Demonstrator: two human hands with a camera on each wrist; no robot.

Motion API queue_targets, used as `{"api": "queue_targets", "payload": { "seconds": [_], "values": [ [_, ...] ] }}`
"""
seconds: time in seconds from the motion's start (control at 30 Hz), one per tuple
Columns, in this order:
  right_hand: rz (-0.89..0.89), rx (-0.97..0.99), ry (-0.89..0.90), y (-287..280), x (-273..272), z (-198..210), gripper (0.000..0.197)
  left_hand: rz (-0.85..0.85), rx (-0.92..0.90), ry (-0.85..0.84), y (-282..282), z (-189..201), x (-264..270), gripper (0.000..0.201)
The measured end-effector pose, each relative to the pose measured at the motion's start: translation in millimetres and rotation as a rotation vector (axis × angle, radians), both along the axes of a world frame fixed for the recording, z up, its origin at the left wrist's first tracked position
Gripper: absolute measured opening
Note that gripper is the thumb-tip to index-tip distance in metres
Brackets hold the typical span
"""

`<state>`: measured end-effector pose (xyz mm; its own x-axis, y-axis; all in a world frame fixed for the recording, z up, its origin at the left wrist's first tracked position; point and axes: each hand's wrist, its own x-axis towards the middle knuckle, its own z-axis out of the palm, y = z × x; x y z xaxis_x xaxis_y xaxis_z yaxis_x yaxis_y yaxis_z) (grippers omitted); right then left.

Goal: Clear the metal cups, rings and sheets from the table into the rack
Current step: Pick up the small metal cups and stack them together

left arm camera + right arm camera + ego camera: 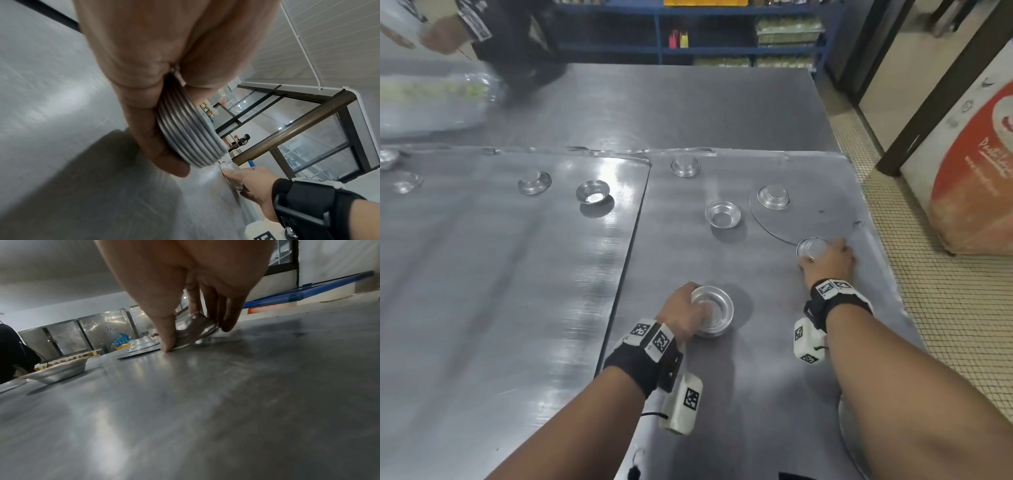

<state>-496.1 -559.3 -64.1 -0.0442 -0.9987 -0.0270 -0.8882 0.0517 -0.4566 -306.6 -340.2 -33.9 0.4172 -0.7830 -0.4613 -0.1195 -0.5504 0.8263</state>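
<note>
Our left hand (683,310) grips a stack of nested shiny metal cups (713,310); our right hand (828,258) pinches one upturned metal cup (811,247) on the far right.

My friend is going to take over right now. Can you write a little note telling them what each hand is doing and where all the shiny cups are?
Left hand: holds a nested stack of metal cups, several rims showing.
Right hand: fingers around one upside-down cup, tipping it up off the table beside the round sheet.
Still on the table: five loose cups in clear view, one on the round sheet, and two blurred at the far left.
Done: some cups gathered into the stack.
Left: collect the rest and the sheets. No rack is in view.
</note>
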Motion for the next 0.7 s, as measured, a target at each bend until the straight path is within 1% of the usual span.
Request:
{"api": "queue_targets", "payload": {
  "seconds": [0.1,0.17,0.27,0.33,0.37,0.43,0.47,0.53,0.57,0.6,0.63,0.67,0.7],
  "values": [
    [0.015,-0.021,-0.214,18.6,6.8,12.7,0.057,-0.001,-0.002,0.024,7.0,3.5,1.0,0.044],
    [0.040,-0.039,-0.323,32.7,13.8,18.8,0.054,0.006,-0.004,0.058,12.1,5.8,2.5,0.046],
    [0.060,-0.019,-0.452,55.5,28.3,25.8,0.061,0.017,0.012,0.072,20.5,10.1,6.4,0.046],
    [0.121,-0.021,-0.537,73.7,40.1,31.3,0.070,0.034,0.020,0.090,27.6,12.4,11.1,0.043],
    [0.161,-0.020,-0.576,83.4,45.5,34.1,0.071,0.049,0.023,0.097,30.9,12.1,13.9,0.041],
    [0.248,-0.010,-0.685,107.4,55.8,41.6,0.062,0.060,0.040,0.121,41.0,15.7,22.2,0.038],
    [0.291,-0.001,-0.743,117.8,58.7,44.5,0.059,0.069,0.052,0.146,42.0,16.9,23.8,0.035],
    [0.377,-0.004,-0.815,145.2,66.0,52.6,0.062,0.102,0.057,0.197,51.7,26.4,27.0,0.029],
    [0.410,-0.001,-0.846,159.1,69.6,56.8,0.064,0.105,0.065,0.256,55.8,29.4,29.4,0.031],
    [0.435,0.010,-0.884,173.1,73.1,60.6,0.064,0.115,0.059,0.342,59.9,32.9,34.4,0.040],
    [0.455,0.032,-0.914,186.1,76.4,63.5,0.065,0.125,0.035,0.395,64.3,35.5,38.6,0.044],
    [0.474,0.055,-0.938,198.8,79.7,65.7,0.065,0.166,0.035,0.468,69.4,40.8,42.4,0.036],
    [0.490,0.072,-0.946,210.4,82.8,66.9,0.064,0.161,0.015,0.449,73.5,45.5,42.9,0.027]
  ]
}}
